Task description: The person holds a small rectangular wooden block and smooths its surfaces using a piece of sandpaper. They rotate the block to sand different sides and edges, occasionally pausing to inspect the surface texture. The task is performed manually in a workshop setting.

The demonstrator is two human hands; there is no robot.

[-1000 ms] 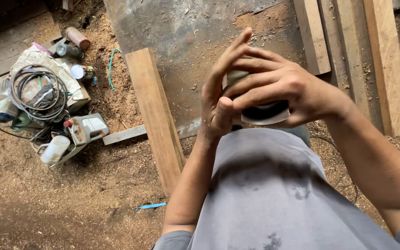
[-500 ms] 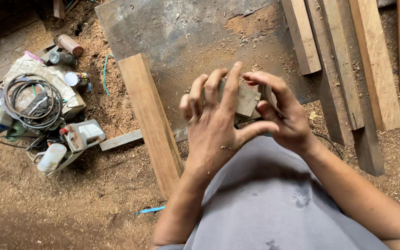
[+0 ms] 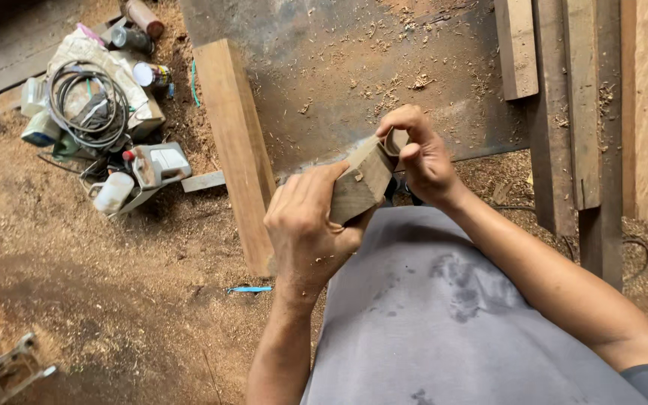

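Left hand (image 3: 305, 225) is wrapped tight round a small wooden block (image 3: 361, 182), held above the lap; right hand (image 3: 418, 154) pinches its far end. Over by the floor's top-left corner: white plastic jug (image 3: 157, 163), white bottle (image 3: 114, 193), coiled grey cable (image 3: 84, 97).

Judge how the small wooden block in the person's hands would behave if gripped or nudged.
The wooden block looks solid and squared, so it is probably stiff and unlikely to roll. The left hand holds it alone, which suggests modest weight. Its rough sawn end likely grips well; the right hand pinches the far end.
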